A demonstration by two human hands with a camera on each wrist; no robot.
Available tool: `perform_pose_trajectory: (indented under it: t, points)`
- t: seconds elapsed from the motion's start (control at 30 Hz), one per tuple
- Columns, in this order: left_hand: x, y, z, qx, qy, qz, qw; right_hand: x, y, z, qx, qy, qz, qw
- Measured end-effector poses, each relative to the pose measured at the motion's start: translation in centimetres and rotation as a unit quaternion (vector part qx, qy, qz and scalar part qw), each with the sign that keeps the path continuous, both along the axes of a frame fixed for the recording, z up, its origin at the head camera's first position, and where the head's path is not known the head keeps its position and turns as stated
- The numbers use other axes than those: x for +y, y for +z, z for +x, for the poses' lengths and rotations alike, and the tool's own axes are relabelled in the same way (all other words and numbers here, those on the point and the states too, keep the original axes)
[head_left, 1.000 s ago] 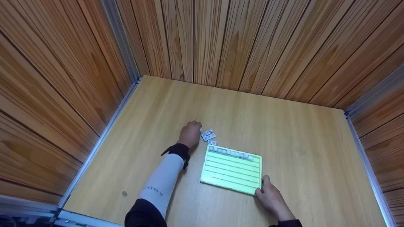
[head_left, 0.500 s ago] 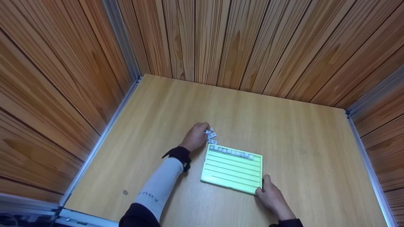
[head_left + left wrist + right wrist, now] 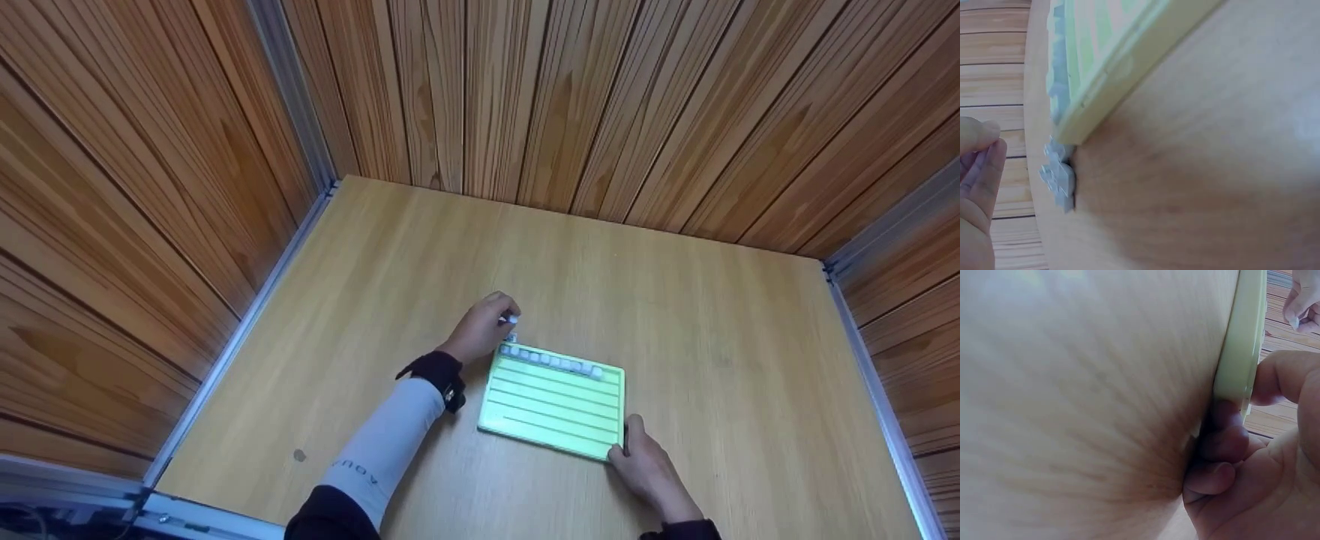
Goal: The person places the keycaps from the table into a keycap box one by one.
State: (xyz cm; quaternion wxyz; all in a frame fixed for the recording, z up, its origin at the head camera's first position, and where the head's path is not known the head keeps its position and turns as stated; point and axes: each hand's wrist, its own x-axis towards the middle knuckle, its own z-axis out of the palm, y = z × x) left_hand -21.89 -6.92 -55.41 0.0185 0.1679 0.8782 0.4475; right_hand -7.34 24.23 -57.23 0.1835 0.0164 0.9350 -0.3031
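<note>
My left hand [image 3: 482, 324] is raised just beyond the far left corner of a light green ridged tray [image 3: 551, 409]. It pinches a small white keycap [image 3: 510, 319] between thumb and fingertips. Below it, several loose keycaps [image 3: 1060, 174] lie against the tray's corner, mostly hidden by the hand in the head view. A row of white keycaps [image 3: 551, 361] fills most of the tray's far groove. My right hand [image 3: 646, 469] grips the near right corner of the tray, thumb on top and the other fingers curled at its side and underneath, as the right wrist view shows.
The tray rests on a wooden table [image 3: 712, 360] enclosed by wood-plank walls [image 3: 562, 105] at the back and both sides. A small dark spot [image 3: 300, 455] marks the table at the front left. Metal rails run along the table's edges.
My left hand has moved right from beside the loose keycaps, over them, and now holds one up near the tray corner. The right hand and tray have stayed put.
</note>
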Motion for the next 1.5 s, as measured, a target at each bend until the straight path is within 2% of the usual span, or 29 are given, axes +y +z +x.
perform_pose_trajectory:
  t: [0.13,0.33,0.4,0.53,0.77,0.83,0.93,1.1,1.27,1.4,1.5]
  points:
    - [0.9,0.3,0.4,-0.002,-0.018,0.002,0.9998,0.0,-0.1,0.0,-0.005,-0.002,0.001,1.000]
    - [3.0,0.3,0.8,0.070,-0.076,-0.040,0.9938,0.1,-0.1,-0.1,-0.012,-0.008,-0.002,1.000]
    - [4.0,0.2,1.0,0.083,-0.088,-0.045,0.9916,0.1,-0.1,-0.1,-0.015,-0.011,-0.003,1.000]
    - [6.4,0.3,1.5,0.076,-0.109,-0.048,0.9900,0.0,-0.1,-0.1,-0.020,-0.013,-0.003,1.000]
    - [10.6,0.4,1.8,0.057,-0.146,-0.095,0.9831,0.0,-0.2,0.0,-0.022,-0.013,-0.005,1.000]
    - [11.5,0.3,1.9,0.063,-0.154,-0.101,0.9809,0.0,-0.1,0.0,-0.018,-0.011,-0.007,1.000]
    - [12.7,0.0,1.9,0.086,-0.160,-0.113,0.9769,0.0,-0.1,0.0,-0.008,-0.009,-0.008,1.000]
    - [14.1,-0.5,1.9,0.134,-0.166,-0.152,0.9652,0.0,0.0,0.1,0.001,-0.007,-0.005,1.000]
    - [15.2,-0.9,2.0,0.158,-0.169,-0.202,0.9516,0.0,0.1,0.0,-0.009,-0.014,0.001,1.000]
    - [15.6,-1.2,2.1,0.173,-0.157,-0.248,0.9401,0.0,0.0,-0.1,-0.024,-0.021,0.000,0.999]
    - [15.8,-1.4,2.2,0.171,-0.150,-0.267,0.9363,0.0,0.0,-0.2,-0.027,-0.021,-0.003,0.999]
